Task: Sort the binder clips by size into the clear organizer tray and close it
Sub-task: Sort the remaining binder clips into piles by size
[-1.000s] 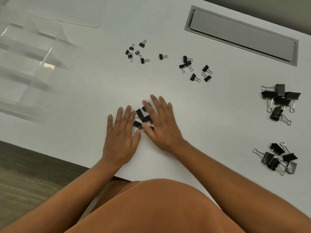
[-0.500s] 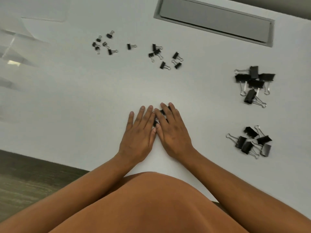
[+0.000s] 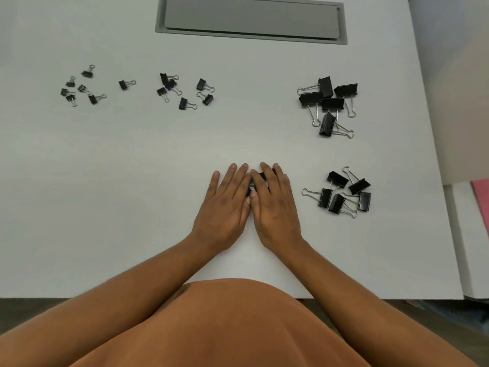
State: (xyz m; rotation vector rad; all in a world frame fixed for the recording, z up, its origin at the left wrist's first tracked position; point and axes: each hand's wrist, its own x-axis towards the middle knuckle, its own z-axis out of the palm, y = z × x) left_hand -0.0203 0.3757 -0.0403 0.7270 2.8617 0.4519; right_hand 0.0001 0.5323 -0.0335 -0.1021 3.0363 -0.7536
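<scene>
Left hand: the left hand [image 3: 225, 205] lies palm down on the white table [image 3: 132, 207], fingers straight and close together, pressing flat on a few clips; it grips nothing.
Right hand: the right hand [image 3: 274, 205] lies palm down just beside the left, index fingers touching, fingers straight and flat over the same clips; nothing is curled round or pinched.
Covered clips: the covered binder clips [image 3: 263, 175] show only as black slivers between and under the fingers; their number and size cannot be told.
Tiny clips: the tiny binder clips [image 3: 79, 87] lie scattered at far left, black bodies with small silver wire loops, one stray toward the right of them.
Small clips: the small binder clips [image 3: 185, 91] form a loose cluster right of the tiny ones, black with silver handles pointing in various directions.
Large clips: the large binder clips [image 3: 329, 102] sit heaped at far right, wide black bodies overlapping, long silver handles splayed.
Medium clips: the medium binder clips [image 3: 341, 192] lie near the right hand, apart from it, partly overlapping, handles folded out.
Organizer tray: out of view.
Table fitting: a grey cable hatch [image 3: 251, 19] is set into the table's far edge.
Near edge: an orange-brown garment [image 3: 238, 327] fills the bottom.
</scene>
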